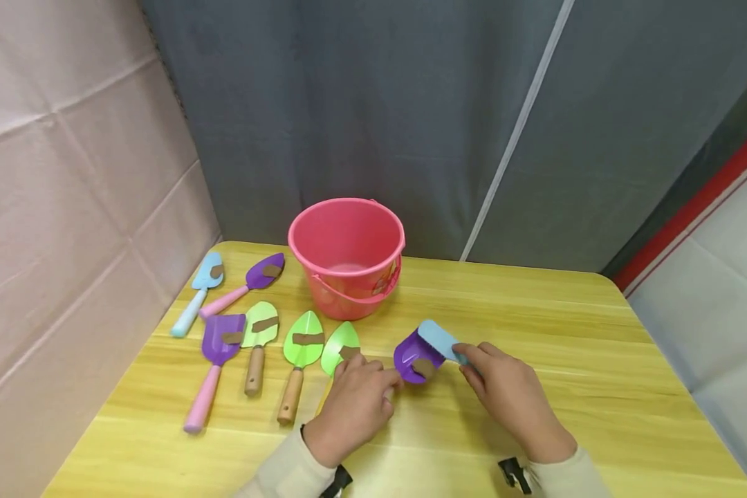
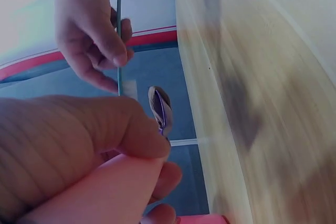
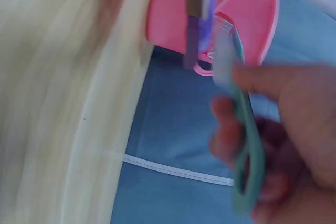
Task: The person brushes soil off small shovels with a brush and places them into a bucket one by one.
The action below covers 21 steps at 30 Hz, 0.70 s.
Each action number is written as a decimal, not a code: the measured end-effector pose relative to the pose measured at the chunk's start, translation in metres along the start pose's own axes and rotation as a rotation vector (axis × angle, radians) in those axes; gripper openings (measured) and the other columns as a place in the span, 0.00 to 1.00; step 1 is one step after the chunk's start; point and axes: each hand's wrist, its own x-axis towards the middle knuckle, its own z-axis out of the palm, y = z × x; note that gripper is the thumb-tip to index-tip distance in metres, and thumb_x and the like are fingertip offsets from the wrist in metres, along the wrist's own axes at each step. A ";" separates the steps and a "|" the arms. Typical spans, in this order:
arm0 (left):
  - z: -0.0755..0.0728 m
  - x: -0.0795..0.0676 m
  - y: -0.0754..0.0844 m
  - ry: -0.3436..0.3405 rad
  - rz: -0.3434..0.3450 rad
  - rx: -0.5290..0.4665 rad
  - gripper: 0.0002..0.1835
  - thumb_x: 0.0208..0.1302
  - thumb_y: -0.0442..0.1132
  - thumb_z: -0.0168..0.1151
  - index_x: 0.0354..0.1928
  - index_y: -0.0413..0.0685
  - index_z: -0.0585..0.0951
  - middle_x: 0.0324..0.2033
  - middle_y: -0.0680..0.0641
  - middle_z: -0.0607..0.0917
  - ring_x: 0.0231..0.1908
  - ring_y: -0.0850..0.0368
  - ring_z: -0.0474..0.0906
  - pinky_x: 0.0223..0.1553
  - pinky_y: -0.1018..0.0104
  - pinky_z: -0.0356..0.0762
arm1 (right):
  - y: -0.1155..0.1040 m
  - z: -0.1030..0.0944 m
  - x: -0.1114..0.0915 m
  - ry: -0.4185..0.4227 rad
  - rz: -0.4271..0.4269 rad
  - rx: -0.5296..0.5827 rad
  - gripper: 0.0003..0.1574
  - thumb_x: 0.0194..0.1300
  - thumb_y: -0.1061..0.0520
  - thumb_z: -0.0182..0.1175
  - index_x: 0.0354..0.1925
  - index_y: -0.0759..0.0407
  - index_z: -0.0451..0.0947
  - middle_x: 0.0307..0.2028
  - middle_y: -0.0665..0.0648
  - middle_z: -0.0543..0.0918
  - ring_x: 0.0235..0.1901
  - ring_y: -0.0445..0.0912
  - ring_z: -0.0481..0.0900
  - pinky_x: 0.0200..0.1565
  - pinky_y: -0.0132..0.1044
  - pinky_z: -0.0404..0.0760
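My left hand [image 1: 360, 408] grips the pink handle [image 2: 105, 192] of a purple toy shovel [image 1: 407, 355], whose blade carries a brown patch. It is held above the table. In my right hand [image 1: 513, 398] is a light-blue toy tool with a flat, rounded head [image 1: 437, 337]; the right wrist view shows its slotted teal handle [image 3: 254, 153] between my fingers and thumb. In the head view the blue head overlaps the upper right of the purple blade; whether they touch I cannot tell. A green shovel [image 1: 341, 340] lies partly hidden behind my left hand.
A pink bucket [image 1: 355, 294] stands at the back of the wooden table [image 1: 566, 332]. Several shovels lie to the left, including a blue one [image 1: 189, 312], a purple one with a pink handle [image 1: 205, 394] and a green one with a wooden handle [image 1: 292, 394]. A grey curtain [image 1: 373, 104] hangs behind.
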 end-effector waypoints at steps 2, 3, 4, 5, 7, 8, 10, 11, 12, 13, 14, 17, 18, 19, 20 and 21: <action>0.000 0.000 -0.001 0.006 0.002 -0.003 0.14 0.47 0.30 0.64 0.35 0.55 0.86 0.28 0.58 0.78 0.32 0.57 0.66 0.42 0.53 0.65 | 0.000 -0.002 -0.001 -0.057 -0.053 0.046 0.20 0.56 0.60 0.72 0.48 0.50 0.84 0.29 0.42 0.77 0.20 0.34 0.62 0.22 0.30 0.65; -0.001 0.000 0.000 0.009 0.006 -0.005 0.14 0.47 0.29 0.64 0.35 0.56 0.86 0.28 0.58 0.78 0.32 0.57 0.65 0.42 0.53 0.65 | -0.001 -0.002 -0.002 -0.082 -0.076 0.053 0.19 0.56 0.59 0.72 0.48 0.48 0.85 0.29 0.41 0.76 0.20 0.34 0.62 0.22 0.30 0.66; -0.001 0.000 0.000 0.010 0.009 -0.002 0.14 0.47 0.29 0.64 0.35 0.56 0.86 0.27 0.58 0.78 0.32 0.57 0.65 0.41 0.53 0.65 | -0.001 -0.001 -0.002 -0.099 -0.097 0.053 0.19 0.56 0.59 0.73 0.47 0.47 0.85 0.29 0.40 0.76 0.21 0.33 0.62 0.23 0.30 0.66; -0.001 -0.001 0.001 0.008 0.012 -0.001 0.14 0.47 0.29 0.64 0.35 0.56 0.86 0.27 0.58 0.78 0.32 0.58 0.65 0.42 0.53 0.65 | -0.002 -0.001 -0.001 -0.107 -0.114 0.046 0.19 0.56 0.59 0.73 0.47 0.47 0.85 0.29 0.40 0.76 0.21 0.33 0.62 0.23 0.30 0.66; -0.001 -0.001 0.001 -0.001 0.021 -0.001 0.14 0.46 0.30 0.65 0.35 0.56 0.86 0.26 0.58 0.78 0.32 0.58 0.65 0.42 0.52 0.66 | -0.004 0.002 0.000 -0.086 -0.113 0.007 0.18 0.57 0.59 0.72 0.47 0.49 0.85 0.27 0.42 0.75 0.19 0.34 0.61 0.21 0.29 0.65; -0.001 -0.002 0.002 -0.007 0.024 -0.002 0.14 0.46 0.30 0.66 0.35 0.56 0.86 0.26 0.58 0.78 0.31 0.58 0.65 0.43 0.51 0.66 | -0.004 0.004 0.000 -0.055 -0.097 -0.023 0.18 0.56 0.59 0.72 0.47 0.50 0.85 0.27 0.43 0.75 0.18 0.35 0.61 0.19 0.29 0.64; -0.001 -0.003 0.003 -0.015 0.022 0.002 0.14 0.46 0.30 0.67 0.35 0.56 0.86 0.26 0.59 0.78 0.31 0.58 0.65 0.44 0.50 0.67 | -0.003 0.005 0.001 0.013 -0.050 -0.057 0.18 0.56 0.61 0.72 0.47 0.53 0.84 0.27 0.46 0.77 0.16 0.36 0.61 0.17 0.30 0.63; -0.001 -0.003 0.003 -0.015 0.020 0.003 0.14 0.46 0.31 0.67 0.35 0.56 0.86 0.26 0.59 0.78 0.31 0.58 0.65 0.44 0.50 0.67 | -0.003 0.004 0.002 0.038 -0.028 -0.058 0.19 0.56 0.61 0.72 0.47 0.54 0.84 0.27 0.48 0.78 0.15 0.36 0.61 0.17 0.30 0.62; -0.001 -0.003 0.003 -0.012 0.018 0.007 0.14 0.46 0.31 0.66 0.35 0.56 0.86 0.26 0.58 0.78 0.31 0.58 0.65 0.43 0.50 0.67 | -0.002 0.003 0.001 0.055 -0.010 -0.054 0.19 0.56 0.62 0.72 0.48 0.54 0.84 0.27 0.48 0.77 0.15 0.37 0.60 0.16 0.30 0.62; -0.001 -0.003 0.003 -0.009 0.013 0.009 0.14 0.46 0.30 0.66 0.35 0.56 0.86 0.26 0.58 0.78 0.31 0.58 0.65 0.43 0.50 0.66 | -0.001 0.002 0.001 0.063 0.001 -0.043 0.19 0.55 0.61 0.72 0.48 0.54 0.84 0.27 0.48 0.78 0.15 0.36 0.61 0.16 0.30 0.62; -0.002 -0.003 0.002 -0.001 0.008 0.015 0.14 0.47 0.30 0.65 0.35 0.56 0.86 0.26 0.58 0.78 0.31 0.58 0.66 0.43 0.50 0.66 | -0.001 0.001 0.001 0.057 -0.003 -0.017 0.20 0.55 0.61 0.73 0.48 0.54 0.84 0.28 0.48 0.78 0.16 0.36 0.61 0.17 0.30 0.63; -0.002 -0.001 0.002 0.013 0.000 0.018 0.15 0.47 0.29 0.63 0.34 0.57 0.86 0.26 0.58 0.79 0.30 0.57 0.66 0.41 0.52 0.66 | -0.002 -0.004 0.000 -0.019 -0.065 0.047 0.20 0.55 0.59 0.73 0.48 0.50 0.85 0.29 0.43 0.77 0.19 0.34 0.62 0.21 0.29 0.65; -0.002 -0.001 0.002 0.012 -0.001 0.012 0.15 0.47 0.28 0.63 0.34 0.57 0.86 0.26 0.58 0.79 0.30 0.58 0.66 0.41 0.52 0.66 | -0.003 -0.004 -0.001 -0.049 -0.093 0.053 0.19 0.56 0.59 0.73 0.47 0.49 0.85 0.29 0.42 0.77 0.20 0.34 0.62 0.22 0.29 0.66; -0.002 0.000 0.002 0.010 0.002 0.007 0.15 0.48 0.28 0.63 0.33 0.57 0.86 0.26 0.58 0.79 0.30 0.58 0.66 0.41 0.52 0.66 | -0.004 -0.004 -0.001 -0.073 -0.115 0.053 0.19 0.56 0.58 0.73 0.47 0.48 0.85 0.29 0.41 0.77 0.20 0.33 0.62 0.22 0.29 0.66; -0.002 0.000 0.003 0.006 0.004 0.003 0.14 0.47 0.29 0.63 0.34 0.57 0.86 0.26 0.58 0.79 0.30 0.58 0.66 0.41 0.52 0.66 | -0.005 -0.003 0.000 -0.090 -0.129 0.048 0.19 0.56 0.58 0.73 0.47 0.47 0.85 0.29 0.41 0.76 0.20 0.33 0.62 0.22 0.29 0.66; -0.001 0.000 0.004 0.001 0.009 -0.003 0.14 0.47 0.29 0.64 0.34 0.58 0.85 0.26 0.58 0.79 0.31 0.58 0.66 0.41 0.52 0.66 | -0.006 -0.002 0.000 -0.097 -0.128 0.035 0.18 0.56 0.58 0.73 0.46 0.47 0.85 0.28 0.41 0.75 0.20 0.34 0.62 0.22 0.29 0.66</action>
